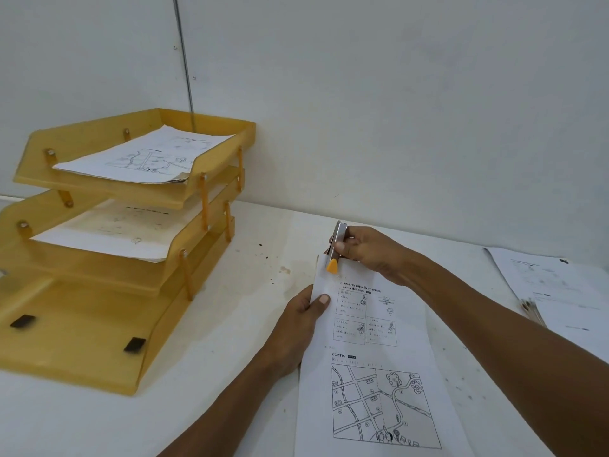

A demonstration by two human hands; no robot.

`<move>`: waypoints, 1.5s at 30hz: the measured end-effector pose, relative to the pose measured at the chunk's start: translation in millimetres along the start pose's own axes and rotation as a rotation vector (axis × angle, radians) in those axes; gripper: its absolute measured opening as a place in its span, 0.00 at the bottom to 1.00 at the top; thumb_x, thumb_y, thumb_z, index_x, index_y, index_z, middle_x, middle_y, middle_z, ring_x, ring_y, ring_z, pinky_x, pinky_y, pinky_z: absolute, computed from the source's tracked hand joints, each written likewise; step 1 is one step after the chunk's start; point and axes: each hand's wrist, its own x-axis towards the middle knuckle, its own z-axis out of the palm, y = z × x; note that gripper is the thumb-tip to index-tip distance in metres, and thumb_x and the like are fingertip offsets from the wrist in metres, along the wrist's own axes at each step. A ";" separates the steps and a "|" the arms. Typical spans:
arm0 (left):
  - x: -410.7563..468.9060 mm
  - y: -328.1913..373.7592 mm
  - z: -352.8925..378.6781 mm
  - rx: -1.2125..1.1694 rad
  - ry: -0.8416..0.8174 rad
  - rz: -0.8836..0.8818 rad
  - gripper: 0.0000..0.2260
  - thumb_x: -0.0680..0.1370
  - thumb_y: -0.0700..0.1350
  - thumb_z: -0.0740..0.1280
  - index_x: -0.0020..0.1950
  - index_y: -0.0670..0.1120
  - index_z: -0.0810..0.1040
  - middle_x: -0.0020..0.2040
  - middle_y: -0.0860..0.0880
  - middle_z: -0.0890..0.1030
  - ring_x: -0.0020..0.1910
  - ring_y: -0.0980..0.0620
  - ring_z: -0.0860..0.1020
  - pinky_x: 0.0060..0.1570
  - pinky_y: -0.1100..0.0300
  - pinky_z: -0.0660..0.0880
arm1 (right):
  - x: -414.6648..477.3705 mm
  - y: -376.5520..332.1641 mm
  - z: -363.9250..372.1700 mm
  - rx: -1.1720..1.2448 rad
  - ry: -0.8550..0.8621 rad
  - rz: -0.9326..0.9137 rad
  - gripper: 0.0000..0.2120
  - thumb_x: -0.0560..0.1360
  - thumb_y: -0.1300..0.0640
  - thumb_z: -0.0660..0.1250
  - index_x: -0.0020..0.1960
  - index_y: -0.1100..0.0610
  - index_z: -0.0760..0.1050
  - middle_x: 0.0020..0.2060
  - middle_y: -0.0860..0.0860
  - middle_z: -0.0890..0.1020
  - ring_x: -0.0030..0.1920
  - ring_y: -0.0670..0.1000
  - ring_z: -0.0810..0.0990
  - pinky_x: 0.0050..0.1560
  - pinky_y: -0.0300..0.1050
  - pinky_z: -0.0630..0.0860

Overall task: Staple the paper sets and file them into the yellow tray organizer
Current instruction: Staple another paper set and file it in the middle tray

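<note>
Paper set (379, 324) sits near right of the yellow tray organizer (82, 354) in head view, my left hand (304, 321) pinching its left edge, my right hand (369, 252) gripping the stapler (337, 242) on its far-left corner, so I judge a firm squeeze comes next, then filing.

Our left forearm (230, 400) and right forearm (494, 308) show bare; our left hand (304, 324) and right hand (369, 251) are bare too, with short nails.

Amber-yellow tray organizer (82, 341); silvery stapler (337, 240), seemingly orange-tipped.
</note>
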 end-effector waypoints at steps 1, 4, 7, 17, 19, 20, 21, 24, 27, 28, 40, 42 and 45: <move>-0.2 0.1 -0.1 0.000 0.002 -0.002 0.12 0.86 0.46 0.60 0.66 0.47 0.79 0.61 0.45 0.85 0.60 0.42 0.83 0.65 0.37 0.76 | 0.0 -0.6 0.6 -0.020 0.000 0.004 0.08 0.82 0.58 0.64 0.57 0.60 0.78 0.48 0.50 0.86 0.55 0.52 0.83 0.64 0.52 0.74; -0.3 -0.2 -0.1 0.001 0.001 0.003 0.12 0.86 0.47 0.60 0.67 0.48 0.79 0.61 0.45 0.85 0.60 0.42 0.83 0.65 0.37 0.76 | 0.5 0.1 2.1 -0.034 0.018 0.010 0.09 0.82 0.58 0.63 0.58 0.60 0.78 0.52 0.53 0.86 0.58 0.54 0.82 0.65 0.53 0.74; -1.6 1.6 2.0 -0.002 0.014 0.002 0.12 0.86 0.46 0.61 0.66 0.48 0.79 0.61 0.46 0.85 0.60 0.43 0.84 0.65 0.38 0.76 | 2.5 2.9 4.1 -0.031 0.038 0.015 0.08 0.82 0.57 0.63 0.58 0.58 0.78 0.53 0.53 0.86 0.60 0.54 0.82 0.67 0.55 0.74; 16.7 45.2 7.8 0.125 0.027 0.117 0.18 0.79 0.58 0.71 0.61 0.47 0.81 0.54 0.47 0.87 0.53 0.46 0.86 0.56 0.49 0.82 | 1.7 1.6 6.9 0.033 0.036 0.042 0.06 0.82 0.60 0.62 0.52 0.55 0.78 0.42 0.47 0.85 0.50 0.50 0.83 0.57 0.48 0.78; 22.4 44.6 11.4 0.195 0.105 0.169 0.15 0.79 0.56 0.71 0.54 0.44 0.82 0.47 0.47 0.87 0.46 0.48 0.85 0.47 0.57 0.82 | 2.4 0.8 7.2 0.026 0.042 0.044 0.06 0.82 0.60 0.62 0.54 0.57 0.78 0.43 0.48 0.85 0.49 0.50 0.83 0.57 0.48 0.78; 24.3 41.6 11.8 0.212 0.142 0.180 0.14 0.79 0.55 0.70 0.52 0.44 0.82 0.45 0.47 0.86 0.44 0.50 0.84 0.43 0.60 0.80 | 2.3 0.6 8.0 0.017 0.046 0.045 0.06 0.82 0.61 0.62 0.55 0.58 0.77 0.43 0.48 0.85 0.50 0.51 0.83 0.57 0.49 0.78; 26.0 38.8 12.2 0.226 0.169 0.187 0.13 0.80 0.55 0.70 0.51 0.45 0.82 0.45 0.47 0.86 0.43 0.51 0.84 0.42 0.60 0.79 | 2.7 -0.2 8.5 0.008 0.048 0.045 0.07 0.82 0.61 0.62 0.56 0.59 0.77 0.42 0.48 0.84 0.49 0.51 0.83 0.56 0.49 0.78; 29.7 30.0 12.6 0.273 0.211 0.194 0.12 0.80 0.56 0.69 0.50 0.47 0.82 0.47 0.46 0.86 0.46 0.47 0.85 0.45 0.52 0.81 | 2.5 -0.3 11.8 0.012 0.043 0.048 0.05 0.82 0.62 0.62 0.54 0.58 0.76 0.39 0.46 0.82 0.44 0.48 0.81 0.50 0.43 0.77; 33.3 24.6 11.6 0.274 0.250 0.179 0.13 0.80 0.56 0.69 0.50 0.46 0.81 0.46 0.46 0.86 0.45 0.46 0.84 0.45 0.51 0.81 | 2.7 -0.6 14.8 0.007 0.050 0.052 0.04 0.82 0.63 0.62 0.53 0.58 0.75 0.41 0.48 0.82 0.43 0.47 0.80 0.46 0.39 0.76; 33.4 23.2 10.9 0.272 0.257 0.175 0.12 0.80 0.55 0.69 0.49 0.46 0.81 0.45 0.47 0.86 0.44 0.47 0.84 0.44 0.53 0.79 | 2.6 -0.1 15.9 0.000 0.053 0.055 0.04 0.81 0.63 0.62 0.52 0.57 0.74 0.41 0.48 0.82 0.43 0.46 0.80 0.44 0.38 0.75; 31.3 18.5 -5.0 0.027 0.197 0.028 0.16 0.76 0.41 0.76 0.63 0.44 0.80 0.54 0.44 0.87 0.49 0.43 0.87 0.51 0.48 0.84 | 5.5 0.7 8.7 0.298 0.287 0.049 0.02 0.82 0.61 0.61 0.53 0.57 0.73 0.52 0.54 0.85 0.46 0.48 0.85 0.48 0.43 0.72; 30.1 19.6 -5.4 0.017 0.222 0.005 0.15 0.76 0.43 0.76 0.62 0.44 0.80 0.54 0.45 0.87 0.49 0.43 0.87 0.51 0.48 0.84 | 2.3 4.8 -6.8 0.298 0.450 0.049 0.01 0.82 0.59 0.62 0.53 0.56 0.72 0.51 0.54 0.83 0.44 0.50 0.83 0.44 0.42 0.71; 28.5 20.0 -7.5 -0.014 0.240 -0.013 0.10 0.79 0.46 0.72 0.59 0.44 0.82 0.52 0.45 0.88 0.53 0.41 0.86 0.58 0.43 0.82 | -12.8 32.8 -35.3 -0.022 0.606 0.113 0.08 0.80 0.52 0.64 0.55 0.56 0.71 0.49 0.56 0.82 0.44 0.55 0.82 0.43 0.46 0.80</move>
